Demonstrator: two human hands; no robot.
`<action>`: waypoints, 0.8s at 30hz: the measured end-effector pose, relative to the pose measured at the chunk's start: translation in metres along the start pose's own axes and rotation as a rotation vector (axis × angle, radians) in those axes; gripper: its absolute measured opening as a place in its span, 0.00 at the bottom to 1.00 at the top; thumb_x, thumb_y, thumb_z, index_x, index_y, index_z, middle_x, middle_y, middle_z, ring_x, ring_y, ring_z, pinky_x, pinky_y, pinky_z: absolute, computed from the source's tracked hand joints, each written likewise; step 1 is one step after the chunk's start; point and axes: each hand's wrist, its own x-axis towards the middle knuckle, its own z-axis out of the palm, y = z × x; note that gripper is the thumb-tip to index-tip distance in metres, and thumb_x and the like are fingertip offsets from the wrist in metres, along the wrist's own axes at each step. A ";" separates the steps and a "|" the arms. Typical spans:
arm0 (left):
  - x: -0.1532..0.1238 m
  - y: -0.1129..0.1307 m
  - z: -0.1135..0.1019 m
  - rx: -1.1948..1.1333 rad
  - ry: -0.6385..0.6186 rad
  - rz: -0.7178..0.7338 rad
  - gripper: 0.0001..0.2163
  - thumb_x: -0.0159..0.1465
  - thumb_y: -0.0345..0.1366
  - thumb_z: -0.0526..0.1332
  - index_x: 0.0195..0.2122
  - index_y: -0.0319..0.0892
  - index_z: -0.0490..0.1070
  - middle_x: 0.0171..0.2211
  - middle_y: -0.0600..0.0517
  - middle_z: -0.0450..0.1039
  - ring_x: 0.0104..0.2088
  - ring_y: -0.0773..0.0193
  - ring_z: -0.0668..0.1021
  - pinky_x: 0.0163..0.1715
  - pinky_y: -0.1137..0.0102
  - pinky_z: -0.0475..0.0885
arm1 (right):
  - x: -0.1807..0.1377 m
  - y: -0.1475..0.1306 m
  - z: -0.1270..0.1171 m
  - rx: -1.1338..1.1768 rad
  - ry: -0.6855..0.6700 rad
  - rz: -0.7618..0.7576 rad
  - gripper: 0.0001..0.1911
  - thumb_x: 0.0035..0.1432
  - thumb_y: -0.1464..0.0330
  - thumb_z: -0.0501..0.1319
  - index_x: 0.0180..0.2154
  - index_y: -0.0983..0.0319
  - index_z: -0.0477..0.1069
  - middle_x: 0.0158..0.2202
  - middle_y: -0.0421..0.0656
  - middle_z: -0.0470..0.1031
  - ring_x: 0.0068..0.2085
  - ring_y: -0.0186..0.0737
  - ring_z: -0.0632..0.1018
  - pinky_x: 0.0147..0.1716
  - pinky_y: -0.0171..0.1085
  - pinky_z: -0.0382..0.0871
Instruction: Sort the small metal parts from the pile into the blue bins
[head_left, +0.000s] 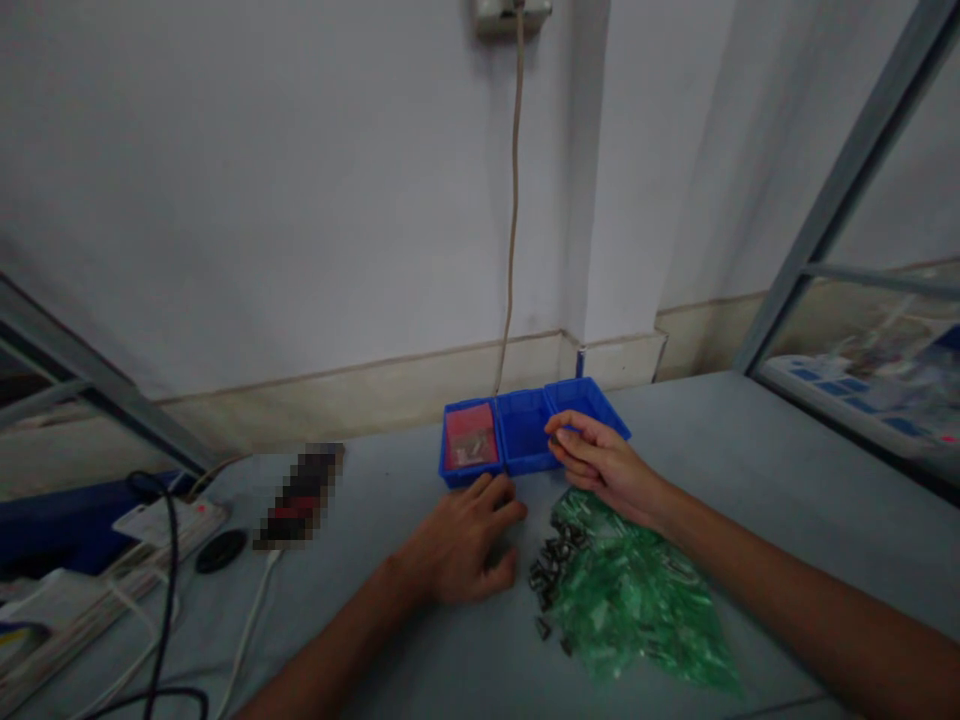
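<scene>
My left hand (476, 535) rests on the grey table just in front of the blue bins, fingers bent and apart, with nothing seen in it. Raised before the right-hand blue bin (589, 395), my right hand (592, 460) has its thumb and fingers pinched together; whatever they hold is too small or hidden to make out. Below it lies a green plastic bag (637, 600). Small dark metal pieces (555, 560) spill out at the bag's left side. The left blue bin (442, 450) holds a pink sheet (469, 420) and a small clear packet (472, 448).
A middle blue bin (525, 420) joins the other two. Toward the left are a blurred-out dark device (300, 495) with a white cable (251, 620), a black round disc (221, 551) and a black cable (169, 580). Metal frames (832, 190) border the table (360, 580).
</scene>
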 end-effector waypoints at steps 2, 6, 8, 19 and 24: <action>0.001 0.002 0.000 -0.059 -0.005 0.039 0.20 0.58 0.38 0.66 0.51 0.44 0.68 0.51 0.45 0.67 0.47 0.52 0.70 0.46 0.59 0.71 | 0.000 -0.002 0.000 0.003 0.002 -0.002 0.13 0.61 0.62 0.68 0.44 0.60 0.72 0.28 0.36 0.68 0.19 0.23 0.50 0.16 0.28 0.42; 0.002 0.008 0.001 -0.164 0.020 0.035 0.23 0.55 0.41 0.71 0.50 0.45 0.68 0.52 0.47 0.67 0.49 0.52 0.70 0.51 0.58 0.70 | 0.001 -0.004 -0.003 0.000 0.005 0.002 0.14 0.61 0.61 0.68 0.45 0.60 0.72 0.28 0.35 0.68 0.19 0.24 0.48 0.16 0.28 0.41; 0.003 0.010 0.002 -0.200 0.037 0.034 0.23 0.53 0.41 0.72 0.49 0.46 0.69 0.52 0.47 0.67 0.50 0.52 0.70 0.52 0.58 0.69 | 0.001 -0.004 -0.004 0.000 0.010 0.006 0.15 0.61 0.61 0.69 0.46 0.60 0.72 0.28 0.35 0.67 0.19 0.24 0.48 0.16 0.28 0.41; 0.005 0.013 0.007 -0.256 0.114 0.054 0.05 0.66 0.35 0.65 0.43 0.45 0.74 0.48 0.48 0.71 0.49 0.56 0.71 0.52 0.61 0.69 | 0.002 -0.003 -0.005 -0.006 0.017 0.007 0.15 0.60 0.61 0.69 0.45 0.59 0.72 0.29 0.35 0.68 0.19 0.23 0.49 0.16 0.28 0.41; 0.005 0.002 0.017 -0.179 0.135 0.014 0.08 0.70 0.42 0.63 0.43 0.44 0.73 0.45 0.49 0.73 0.47 0.57 0.72 0.49 0.62 0.68 | 0.002 -0.002 -0.005 -0.009 0.014 0.002 0.14 0.61 0.61 0.68 0.46 0.60 0.72 0.27 0.35 0.67 0.19 0.23 0.49 0.16 0.28 0.41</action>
